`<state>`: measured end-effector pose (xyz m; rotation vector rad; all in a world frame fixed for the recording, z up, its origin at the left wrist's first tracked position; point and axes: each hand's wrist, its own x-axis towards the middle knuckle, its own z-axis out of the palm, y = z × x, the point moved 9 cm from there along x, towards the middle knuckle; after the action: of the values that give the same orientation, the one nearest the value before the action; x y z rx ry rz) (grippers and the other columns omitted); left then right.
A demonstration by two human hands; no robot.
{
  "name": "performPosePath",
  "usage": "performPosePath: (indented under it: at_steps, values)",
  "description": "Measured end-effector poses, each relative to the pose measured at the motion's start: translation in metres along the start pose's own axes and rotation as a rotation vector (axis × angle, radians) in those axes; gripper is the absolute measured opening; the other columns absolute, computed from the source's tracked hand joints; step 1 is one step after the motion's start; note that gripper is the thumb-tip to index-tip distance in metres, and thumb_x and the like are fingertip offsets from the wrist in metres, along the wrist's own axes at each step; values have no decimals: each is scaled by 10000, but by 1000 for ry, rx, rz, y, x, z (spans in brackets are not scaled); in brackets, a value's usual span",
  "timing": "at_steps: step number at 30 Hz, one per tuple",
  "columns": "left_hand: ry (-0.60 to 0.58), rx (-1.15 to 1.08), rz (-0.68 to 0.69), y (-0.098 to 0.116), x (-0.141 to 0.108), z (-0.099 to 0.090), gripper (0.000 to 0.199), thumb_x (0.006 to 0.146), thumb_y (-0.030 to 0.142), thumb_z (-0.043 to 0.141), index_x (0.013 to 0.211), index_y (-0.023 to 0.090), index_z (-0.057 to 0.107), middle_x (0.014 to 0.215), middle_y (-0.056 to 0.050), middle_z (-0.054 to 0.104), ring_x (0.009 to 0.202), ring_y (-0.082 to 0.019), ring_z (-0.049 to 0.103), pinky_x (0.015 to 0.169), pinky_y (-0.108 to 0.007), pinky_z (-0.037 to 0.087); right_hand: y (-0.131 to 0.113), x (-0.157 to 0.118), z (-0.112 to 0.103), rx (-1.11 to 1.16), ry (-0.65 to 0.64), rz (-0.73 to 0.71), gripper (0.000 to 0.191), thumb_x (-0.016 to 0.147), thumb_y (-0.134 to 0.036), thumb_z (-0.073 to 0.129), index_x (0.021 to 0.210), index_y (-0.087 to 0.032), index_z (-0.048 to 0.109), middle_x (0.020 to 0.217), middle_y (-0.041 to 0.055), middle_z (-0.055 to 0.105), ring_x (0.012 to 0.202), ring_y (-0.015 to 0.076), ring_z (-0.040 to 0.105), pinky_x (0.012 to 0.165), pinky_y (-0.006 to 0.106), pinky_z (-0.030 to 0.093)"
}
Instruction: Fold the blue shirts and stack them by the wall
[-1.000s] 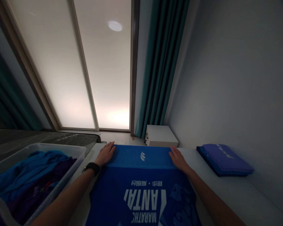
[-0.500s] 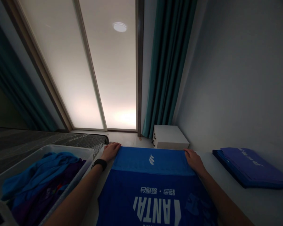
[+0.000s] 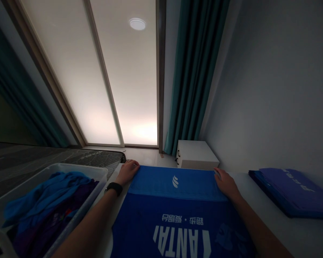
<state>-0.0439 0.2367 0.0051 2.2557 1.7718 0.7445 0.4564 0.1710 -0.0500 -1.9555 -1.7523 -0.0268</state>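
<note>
A blue printed shirt (image 3: 177,204) lies spread in front of me, with a lighter blue band along its far edge and white lettering upside down to me. My left hand (image 3: 128,172), wearing a dark wristband, has its fingers closed at the shirt's far left corner. At the far right corner, my right hand (image 3: 226,182) pinches the fabric edge between thumb and fingers. The shirt's near end runs out of view at the bottom.
Left of the shirt stands a clear plastic bin (image 3: 103,175) holding crumpled blue and purple clothes (image 3: 51,197). A folded purple and blue stack (image 3: 293,190) lies on the white table (image 3: 269,229) at right. Beyond the table is a white cabinet (image 3: 196,152).
The view has turned slightly, so most things sit a little further right. My right hand has shifted slightly outward along with the shirt's corner; my left hand stays at its corner.
</note>
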Motion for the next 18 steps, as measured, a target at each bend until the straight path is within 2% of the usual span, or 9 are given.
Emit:
performPosePath:
  at_steps: [8, 12, 18]
  values:
    - [0, -178, -32, 0, -5, 0, 306, 873, 421, 452, 994, 211, 639, 930, -31, 716, 869, -200, 672, 775, -284, 503, -4, -2, -1, -28, 5, -31, 462, 893, -289, 319, 1270, -157, 552, 1259, 130, 612, 1174, 269, 548, 1010, 424, 393]
    - [-19, -183, -58, -1, -5, 5, 386, 844, 449, 487, 1092, 204, 654, 955, -47, 713, 881, -209, 676, 791, -292, 508, -5, -2, -1, -36, -10, -30, 470, 898, -288, 302, 1274, -150, 550, 1261, 130, 608, 1173, 266, 548, 1006, 420, 397]
    - [-11, -153, -61, -1, -6, 7, 362, 803, 411, 516, 1031, 199, 701, 937, -59, 706, 890, -225, 671, 842, -318, 493, -7, -2, -3, -25, -17, -25, 475, 890, -256, 304, 1286, -155, 546, 1270, 123, 605, 1188, 252, 538, 1026, 400, 382]
